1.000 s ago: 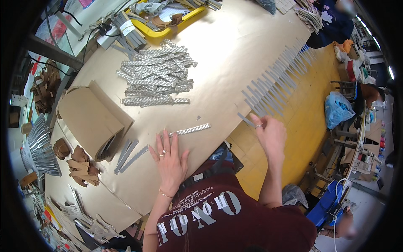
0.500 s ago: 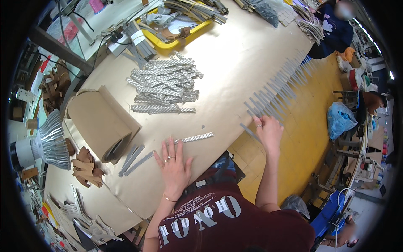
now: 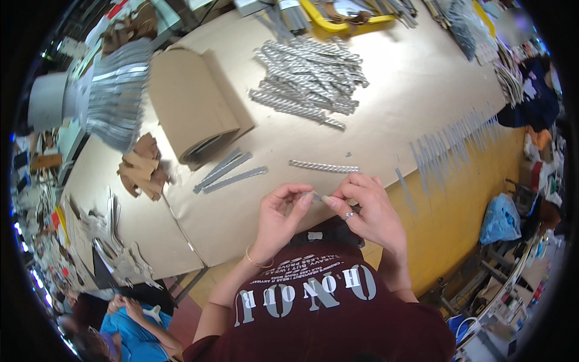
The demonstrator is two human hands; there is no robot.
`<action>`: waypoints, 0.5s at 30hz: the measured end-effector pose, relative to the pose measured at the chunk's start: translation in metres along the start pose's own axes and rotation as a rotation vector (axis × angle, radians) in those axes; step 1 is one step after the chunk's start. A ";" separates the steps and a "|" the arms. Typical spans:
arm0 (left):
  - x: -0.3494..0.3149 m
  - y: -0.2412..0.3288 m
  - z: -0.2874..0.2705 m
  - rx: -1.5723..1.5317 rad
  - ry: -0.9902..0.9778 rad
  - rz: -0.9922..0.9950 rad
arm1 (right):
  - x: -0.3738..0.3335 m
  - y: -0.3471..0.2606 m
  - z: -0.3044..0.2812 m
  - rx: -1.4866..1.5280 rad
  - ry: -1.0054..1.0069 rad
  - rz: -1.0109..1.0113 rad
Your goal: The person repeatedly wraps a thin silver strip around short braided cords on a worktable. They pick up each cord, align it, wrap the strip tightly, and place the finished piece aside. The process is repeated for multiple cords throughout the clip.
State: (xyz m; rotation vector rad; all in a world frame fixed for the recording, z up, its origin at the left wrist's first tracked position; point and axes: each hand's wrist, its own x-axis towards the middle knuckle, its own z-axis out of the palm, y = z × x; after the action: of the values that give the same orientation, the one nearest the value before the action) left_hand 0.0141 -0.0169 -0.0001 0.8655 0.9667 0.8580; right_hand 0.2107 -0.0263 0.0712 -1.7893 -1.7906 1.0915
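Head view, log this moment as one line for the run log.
left hand: pinching small grey strip | right hand: pinching same strip | braided strip: flat on brown paper beyond hands | strip pile: farther back

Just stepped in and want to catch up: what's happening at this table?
A person holds a small grey strip between the fingertips of the left hand and the right hand, close to the chest. On the paper-covered table lie one braided strip, a pile of them and a cardboard roll.

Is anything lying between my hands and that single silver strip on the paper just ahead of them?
Nothing visible does. Bare brown paper separates the left hand and right hand from the single silver strip; both hands pinch a small piece.
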 end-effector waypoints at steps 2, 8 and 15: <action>0.001 -0.002 -0.002 -0.034 0.021 -0.037 | 0.002 -0.002 0.005 -0.057 0.010 -0.007; -0.003 -0.012 -0.001 -0.029 0.078 -0.006 | 0.008 -0.004 0.020 -0.271 0.195 -0.109; 0.016 -0.016 -0.017 0.840 0.304 0.440 | 0.034 0.002 0.039 -0.075 0.073 0.073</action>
State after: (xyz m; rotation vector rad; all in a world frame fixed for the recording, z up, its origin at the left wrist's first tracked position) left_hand 0.0068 -0.0055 -0.0249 1.7460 1.4708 0.9750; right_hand 0.1788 -0.0038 0.0368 -1.9261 -1.7579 0.9849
